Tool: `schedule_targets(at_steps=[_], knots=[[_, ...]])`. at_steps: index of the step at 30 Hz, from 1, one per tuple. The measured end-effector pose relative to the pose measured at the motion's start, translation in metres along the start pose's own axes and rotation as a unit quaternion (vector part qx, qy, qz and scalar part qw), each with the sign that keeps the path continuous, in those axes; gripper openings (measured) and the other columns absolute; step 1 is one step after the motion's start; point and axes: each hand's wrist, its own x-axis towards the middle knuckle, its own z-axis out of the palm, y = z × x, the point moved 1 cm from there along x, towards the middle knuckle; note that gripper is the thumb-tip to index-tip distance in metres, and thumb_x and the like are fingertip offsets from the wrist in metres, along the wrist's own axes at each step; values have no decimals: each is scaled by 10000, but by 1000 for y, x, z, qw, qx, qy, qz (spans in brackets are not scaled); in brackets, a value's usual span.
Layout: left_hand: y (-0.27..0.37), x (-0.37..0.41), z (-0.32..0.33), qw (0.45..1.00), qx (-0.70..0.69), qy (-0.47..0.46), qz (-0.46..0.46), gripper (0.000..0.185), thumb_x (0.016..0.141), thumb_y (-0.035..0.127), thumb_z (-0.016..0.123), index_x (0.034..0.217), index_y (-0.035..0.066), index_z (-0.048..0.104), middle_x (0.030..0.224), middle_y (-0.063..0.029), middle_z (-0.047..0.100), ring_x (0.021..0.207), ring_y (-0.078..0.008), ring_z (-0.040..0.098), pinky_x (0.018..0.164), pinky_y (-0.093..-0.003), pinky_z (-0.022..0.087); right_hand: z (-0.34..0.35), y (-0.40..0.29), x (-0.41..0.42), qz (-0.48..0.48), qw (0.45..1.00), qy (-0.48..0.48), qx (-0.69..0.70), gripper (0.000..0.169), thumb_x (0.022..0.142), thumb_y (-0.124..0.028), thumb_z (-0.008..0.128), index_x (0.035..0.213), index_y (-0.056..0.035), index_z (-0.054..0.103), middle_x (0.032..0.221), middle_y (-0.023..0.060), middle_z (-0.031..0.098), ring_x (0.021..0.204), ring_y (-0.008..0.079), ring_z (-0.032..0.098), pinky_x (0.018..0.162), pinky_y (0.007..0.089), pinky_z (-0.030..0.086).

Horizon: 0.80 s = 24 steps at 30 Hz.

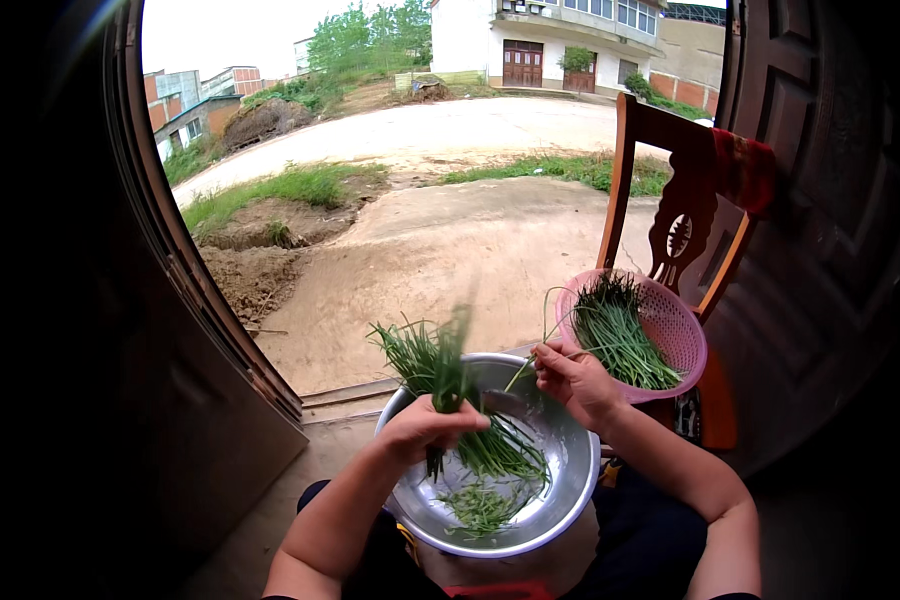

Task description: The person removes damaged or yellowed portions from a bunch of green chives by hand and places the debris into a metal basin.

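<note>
My left hand [429, 426] grips an upright bunch of chive-like green stalks [450, 371], blurred at the top, over the left part of a metal basin [576, 480]. Above the basin's right rim, my right hand [583, 386] pinches a thin green stalk [521, 373] between thumb and fingertips. More long stalks [499, 450] lie in the basin, with their tips over its far left rim. Short cut or torn green bits [484, 508] are heaped on the basin floor nearer me. Beyond my right hand, a pink perforated plastic basket [686, 349] holds a pile of similar stalks [619, 330].
The basket rests on a wooden chair [625, 187] with a red cloth [746, 172] over its backrest. Dark door leaves flank the doorway, the right door [795, 225] standing behind the chair. Past the threshold [345, 397] lies a concrete apron [450, 232].
</note>
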Motion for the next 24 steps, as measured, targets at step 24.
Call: schedule_targets(at_steps=[24], knots=[[3,-6,10,995,-88,-12,38,304,900,238,671,1106,23,610,596,118,371,467,7,274,439,-186,186,37,24,-13,95,912,-296,-268,228,940,-280,618,919,-53,621,811,-43,568,729,36,525,683,210,427]])
